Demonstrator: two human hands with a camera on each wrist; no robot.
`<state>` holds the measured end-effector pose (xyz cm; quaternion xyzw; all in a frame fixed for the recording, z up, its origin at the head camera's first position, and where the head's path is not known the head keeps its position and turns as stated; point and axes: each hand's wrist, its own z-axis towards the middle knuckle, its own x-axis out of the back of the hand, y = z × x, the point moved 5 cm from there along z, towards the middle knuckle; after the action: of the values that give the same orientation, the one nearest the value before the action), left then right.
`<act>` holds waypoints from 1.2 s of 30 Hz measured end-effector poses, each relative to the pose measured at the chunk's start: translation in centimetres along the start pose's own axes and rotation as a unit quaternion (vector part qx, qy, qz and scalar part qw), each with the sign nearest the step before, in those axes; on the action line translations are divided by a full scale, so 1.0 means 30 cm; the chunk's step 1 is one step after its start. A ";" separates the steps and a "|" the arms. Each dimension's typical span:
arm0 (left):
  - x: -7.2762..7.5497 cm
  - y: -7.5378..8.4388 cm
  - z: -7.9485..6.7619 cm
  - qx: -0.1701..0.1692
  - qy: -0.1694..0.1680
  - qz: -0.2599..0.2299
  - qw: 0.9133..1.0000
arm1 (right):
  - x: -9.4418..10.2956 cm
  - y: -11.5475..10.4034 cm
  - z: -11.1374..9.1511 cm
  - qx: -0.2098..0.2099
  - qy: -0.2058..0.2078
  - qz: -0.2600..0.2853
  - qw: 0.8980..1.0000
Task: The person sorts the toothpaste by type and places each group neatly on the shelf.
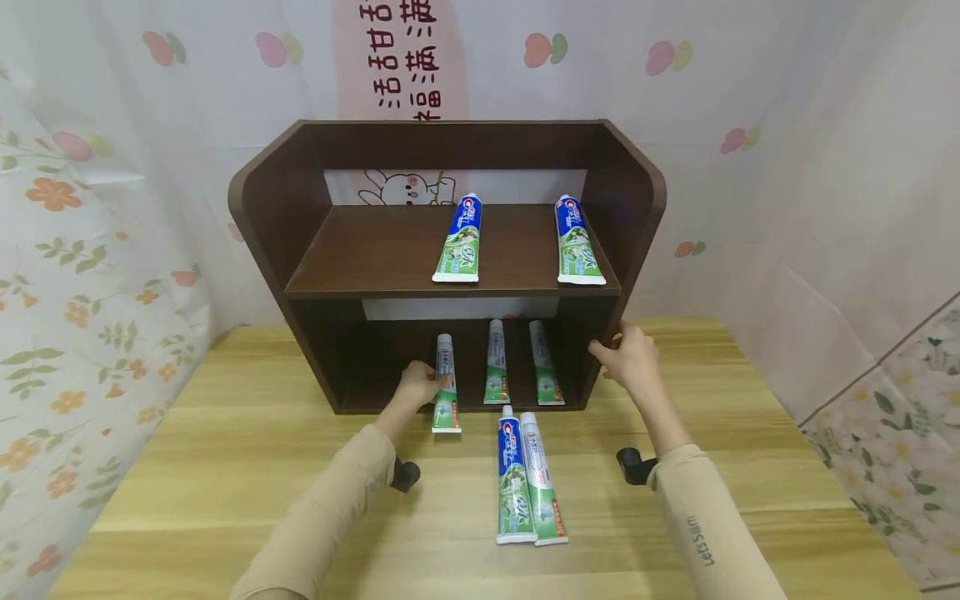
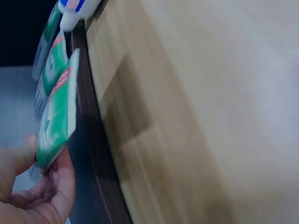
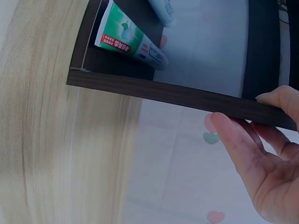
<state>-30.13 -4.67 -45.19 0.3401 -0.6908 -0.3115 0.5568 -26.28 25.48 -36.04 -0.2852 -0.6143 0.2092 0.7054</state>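
My left hand [image 1: 420, 385] pinches a green-and-white toothpaste tube [image 1: 446, 408] between thumb and fingers, over the front edge of the lower shelf. In the left wrist view that tube [image 2: 58, 112] has its flat crimped end towards the table. My right hand [image 1: 632, 357] holds the right side panel of the dark brown shelf [image 1: 450, 293]. The right wrist view puts the thumb on one face of this panel [image 3: 187, 97] and fingers on the other. Two similar tubes, one in the middle [image 1: 497, 367] and one at the right [image 1: 546, 367], lie on the lower shelf.
Two blue-and-green tubes, one central [image 1: 459, 242] and one at right [image 1: 577, 243], lie on the upper shelf. On the wooden table [image 1: 225, 500], a blue-and-green tube [image 1: 514, 483] and a green-and-white tube [image 1: 543, 483] lie side by side. Patterned curtains [image 1: 750, 208] hang around.
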 end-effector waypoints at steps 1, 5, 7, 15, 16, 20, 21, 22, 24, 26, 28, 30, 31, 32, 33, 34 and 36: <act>0.001 -0.002 0.017 0.006 0.000 -0.004 1.000 | 0.000 0.000 0.000 0.000 0.000 -0.001 1.000; -0.021 -0.113 0.191 -0.013 0.008 -0.023 1.000 | -0.001 0.002 0.001 0.003 0.002 0.000 1.000; -0.053 -0.258 0.371 -0.025 0.015 -0.046 0.998 | -0.004 0.001 0.001 0.003 0.003 0.002 1.000; -0.054 -0.470 0.624 0.016 0.028 -0.044 0.999 | -0.019 -0.003 -0.002 0.004 0.006 0.007 1.000; -0.048 -0.454 0.611 0.011 0.024 -0.039 0.999 | -0.018 -0.003 -0.002 0.003 0.008 0.008 1.000; -0.036 -0.406 0.575 -0.010 0.007 -0.037 0.999 | -0.010 0.003 0.000 0.003 0.017 0.012 1.000; -0.041 -0.407 0.585 -0.014 0.006 -0.037 0.999 | -0.007 0.004 0.001 0.003 0.020 0.011 1.000; -0.044 -0.418 0.594 -0.019 0.003 -0.038 0.999 | -0.007 0.003 0.000 0.003 0.021 0.010 1.000; -0.048 -0.437 0.612 -0.031 0.011 -0.043 0.999 | -0.007 0.002 0.001 0.004 0.023 0.006 1.000; -0.044 -0.420 0.599 -0.066 0.027 -0.051 0.996 | -0.006 0.001 0.001 0.006 0.024 0.004 1.000; -0.019 -0.339 0.516 -0.068 0.047 -0.030 0.996 | -0.006 0.000 0.001 0.005 0.024 0.003 1.000; 0.014 -0.228 0.395 -0.056 0.068 0.019 0.996 | -0.007 0.001 0.001 0.005 0.023 0.005 1.000; 0.028 -0.180 0.345 -0.054 0.078 0.044 0.995 | -0.007 0.001 0.001 0.004 0.023 0.006 1.000; 0.041 -0.134 0.290 -0.054 0.086 0.074 0.992 | -0.008 0.002 0.000 0.002 0.023 0.007 1.000; 0.052 -0.091 0.240 -0.025 0.086 0.119 0.989 | -0.008 0.001 0.000 0.003 0.023 0.008 1.000; 0.055 -0.071 0.213 -0.026 0.090 0.148 0.985 | -0.008 0.001 -0.001 0.002 0.024 0.009 1.000; 0.058 -0.045 0.173 -0.026 0.095 0.190 0.977 | -0.010 0.003 -0.001 0.002 0.023 0.007 1.000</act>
<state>-35.32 -6.60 -46.26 0.2157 -0.6785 -0.1844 0.6776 -26.30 25.34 -36.33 -0.2925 -0.5953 0.2089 0.7186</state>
